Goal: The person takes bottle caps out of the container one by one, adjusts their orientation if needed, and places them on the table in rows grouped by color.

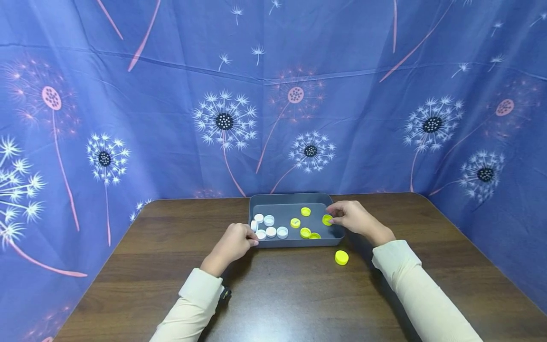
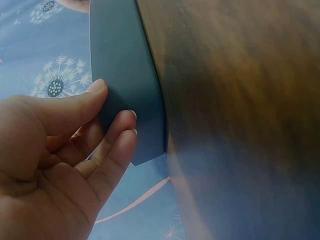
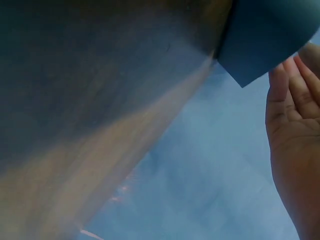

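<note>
Tray (image 1: pixel 295 243) sits pinched between left fingers (image 2: pixel 117 147) — seemingly for steadiness — while right fingers (image 1: pixel 338 206) grip a yellow cap (image 1: pixel 326 220) at their tips.

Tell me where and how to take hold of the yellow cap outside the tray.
Pinch the loose yellow cap by opposite sides of its round rim, coming down from above, probably with the right hand, the nearer one. It lies flat on the table, so its edge seems the best hold; the tray stands just beyond it, leaving its near side freer.
</note>
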Available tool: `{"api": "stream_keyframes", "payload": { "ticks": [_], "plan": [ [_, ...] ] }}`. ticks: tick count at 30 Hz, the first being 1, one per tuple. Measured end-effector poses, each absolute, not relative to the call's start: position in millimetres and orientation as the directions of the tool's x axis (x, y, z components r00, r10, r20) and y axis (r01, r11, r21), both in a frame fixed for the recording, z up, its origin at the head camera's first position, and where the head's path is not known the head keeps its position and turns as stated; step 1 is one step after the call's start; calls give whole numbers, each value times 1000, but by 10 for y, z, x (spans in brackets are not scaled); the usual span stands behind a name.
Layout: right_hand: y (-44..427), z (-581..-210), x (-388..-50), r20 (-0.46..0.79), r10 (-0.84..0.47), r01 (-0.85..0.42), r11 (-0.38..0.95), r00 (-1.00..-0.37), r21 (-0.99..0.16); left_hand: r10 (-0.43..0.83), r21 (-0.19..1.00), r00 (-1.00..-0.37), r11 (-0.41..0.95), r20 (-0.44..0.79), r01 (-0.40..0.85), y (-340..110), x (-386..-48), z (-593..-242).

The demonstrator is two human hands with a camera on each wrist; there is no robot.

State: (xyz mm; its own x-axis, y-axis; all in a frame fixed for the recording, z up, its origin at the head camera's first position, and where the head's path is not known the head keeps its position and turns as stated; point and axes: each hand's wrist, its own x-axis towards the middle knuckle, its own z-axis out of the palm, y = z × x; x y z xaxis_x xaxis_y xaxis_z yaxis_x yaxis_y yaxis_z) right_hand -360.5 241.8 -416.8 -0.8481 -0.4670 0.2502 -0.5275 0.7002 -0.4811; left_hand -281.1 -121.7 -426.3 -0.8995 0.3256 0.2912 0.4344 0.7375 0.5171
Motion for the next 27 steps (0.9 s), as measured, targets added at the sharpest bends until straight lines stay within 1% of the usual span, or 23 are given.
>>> {"api": "stream_keyframes", "payload": {
  "ticks": [3,6,9,13,17,22,27],
  "plan": [
    [2387,-4182,-3669,245,-497,-554,733,-833,-394,325,521,-900,736,290,433,-1210,-2803,-4257],
    [2350,-4179,-3698,217,-509,-553,760,-833,-341,326,519,-901,738,287,432,-1206,-2798,-4254],
    [2309,-4159,-3707,165,-511,-537,785,-843,-310,320,522,-905,741,279,423,-1205,-2796,-4247],
    [2259,-4127,-3722,78,-519,-522,819,-851,-238,314,530,-910,741,270,413,-1207,-2795,-4241],
    [2218,-4110,-3746,21,-555,-550,819,-832,-162,320,526,-906,739,275,421,-1208,-2797,-4241],
    [2202,-4144,-3753,-2,-577,-573,811,-816,-115,328,522,-902,736,281,431,-1206,-2805,-4262],
    [2188,-4151,-3757,6,-564,-560,818,-826,-135,324,523,-902,736,284,429,-1218,-2812,-4266]
  ]
}}
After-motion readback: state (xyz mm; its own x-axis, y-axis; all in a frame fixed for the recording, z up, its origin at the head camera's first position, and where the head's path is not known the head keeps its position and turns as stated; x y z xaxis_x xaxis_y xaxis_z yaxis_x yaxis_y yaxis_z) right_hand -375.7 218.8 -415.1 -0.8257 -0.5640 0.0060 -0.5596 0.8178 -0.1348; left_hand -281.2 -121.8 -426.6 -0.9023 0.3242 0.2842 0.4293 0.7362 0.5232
